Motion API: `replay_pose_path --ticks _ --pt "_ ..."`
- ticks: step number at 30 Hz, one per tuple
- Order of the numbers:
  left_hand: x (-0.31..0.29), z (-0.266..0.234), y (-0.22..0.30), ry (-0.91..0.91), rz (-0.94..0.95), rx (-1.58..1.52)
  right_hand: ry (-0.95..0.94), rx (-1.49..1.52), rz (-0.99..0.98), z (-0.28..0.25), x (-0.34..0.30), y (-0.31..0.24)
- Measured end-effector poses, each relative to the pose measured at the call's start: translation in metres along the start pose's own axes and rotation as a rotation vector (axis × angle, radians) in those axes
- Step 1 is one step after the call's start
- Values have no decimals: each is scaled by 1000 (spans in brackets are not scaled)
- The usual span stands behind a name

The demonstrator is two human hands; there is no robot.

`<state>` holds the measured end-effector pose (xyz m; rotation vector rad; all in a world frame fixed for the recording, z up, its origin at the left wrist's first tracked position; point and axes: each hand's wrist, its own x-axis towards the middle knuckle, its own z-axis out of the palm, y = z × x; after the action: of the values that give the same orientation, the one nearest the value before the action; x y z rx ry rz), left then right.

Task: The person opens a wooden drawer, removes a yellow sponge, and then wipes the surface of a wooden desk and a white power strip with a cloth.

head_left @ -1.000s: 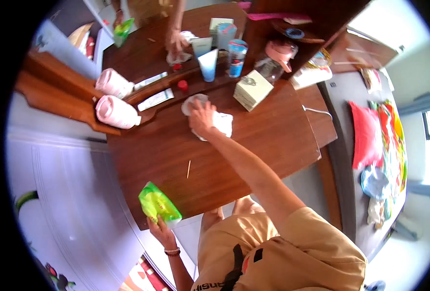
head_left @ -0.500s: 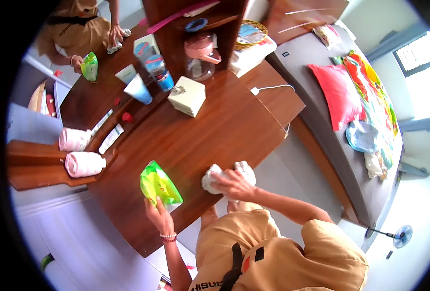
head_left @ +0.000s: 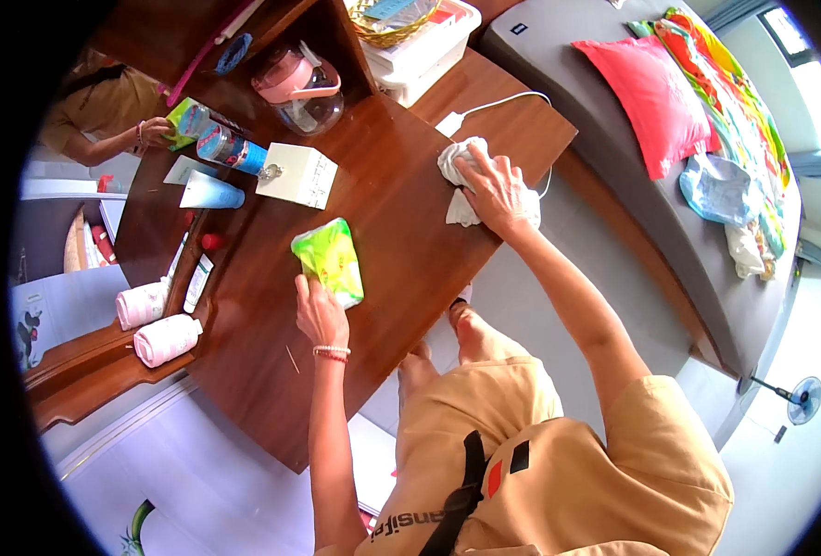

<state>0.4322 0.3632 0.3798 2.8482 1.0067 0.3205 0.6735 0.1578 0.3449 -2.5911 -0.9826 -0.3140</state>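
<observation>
My left hand (head_left: 321,315) grips the near end of a bright green and yellow soft tissue pack (head_left: 332,255), held over the brown wooden tabletop (head_left: 401,246). My right hand (head_left: 498,195) presses down on a crumpled white cloth (head_left: 462,165) at the table's right edge. The fingers curve over the cloth, and part of it spills out beside the wrist. Beyond the tissue pack stands a cream box (head_left: 301,176) with a small metal object on top.
A blue tube (head_left: 214,192), a blue-labelled bottle (head_left: 230,148) and a pink-lidded jug (head_left: 304,93) stand at the back, by a mirror. Rolled pink towels (head_left: 168,340) lie left. A white cable (head_left: 498,104) crosses the far right corner; a bed (head_left: 596,120) stands right.
My right hand has slid the white cloth forward and right along the table edge. My left hand has carried the tissue pack a little forward and right, toward the cream box.
</observation>
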Motion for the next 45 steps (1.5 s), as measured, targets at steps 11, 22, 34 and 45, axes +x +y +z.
replay_pose_path --ticks 11,22,34,45 --pt "-3 -23 8 154 172 -267 178 17 164 6 -62 -42" --pt "57 -42 -9 171 317 -241 164 176 54 1 -196 -188" --pt "-64 -42 -39 188 309 -597 46 56 -93 6 -244 -276" --pt "-144 -54 -115 136 -44 -699 14 163 -389 16 -276 -319"
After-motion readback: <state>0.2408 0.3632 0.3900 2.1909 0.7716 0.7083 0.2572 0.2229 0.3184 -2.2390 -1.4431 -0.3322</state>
